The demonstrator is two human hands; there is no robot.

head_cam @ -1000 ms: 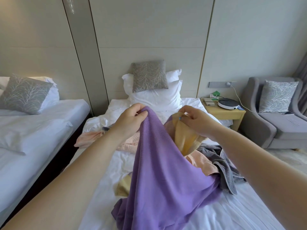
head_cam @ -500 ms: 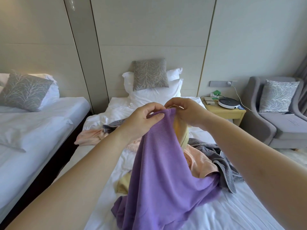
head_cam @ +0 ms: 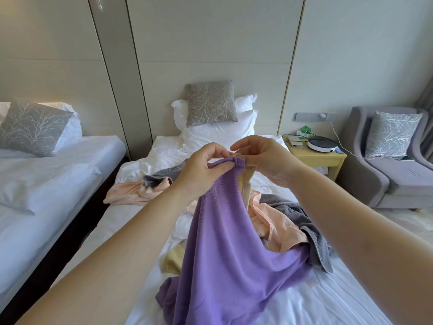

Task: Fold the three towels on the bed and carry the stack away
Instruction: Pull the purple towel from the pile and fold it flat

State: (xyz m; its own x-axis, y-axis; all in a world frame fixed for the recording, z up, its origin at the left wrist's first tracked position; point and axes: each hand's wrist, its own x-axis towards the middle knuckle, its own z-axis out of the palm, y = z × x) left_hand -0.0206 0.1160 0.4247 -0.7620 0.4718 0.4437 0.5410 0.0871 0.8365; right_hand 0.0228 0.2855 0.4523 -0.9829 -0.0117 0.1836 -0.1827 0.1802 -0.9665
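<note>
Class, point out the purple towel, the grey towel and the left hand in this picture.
purple towel [head_cam: 229, 249]: head view, on its broad hanging middle.
grey towel [head_cam: 290, 206]: head view, on a crumpled upper fold.
left hand [head_cam: 201, 170]: head view, on the back of the hand.

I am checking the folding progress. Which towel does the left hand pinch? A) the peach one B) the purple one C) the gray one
B: the left hand pinches the top edge of the purple towel; the gray towel and peach towel lie on the bed.
</note>
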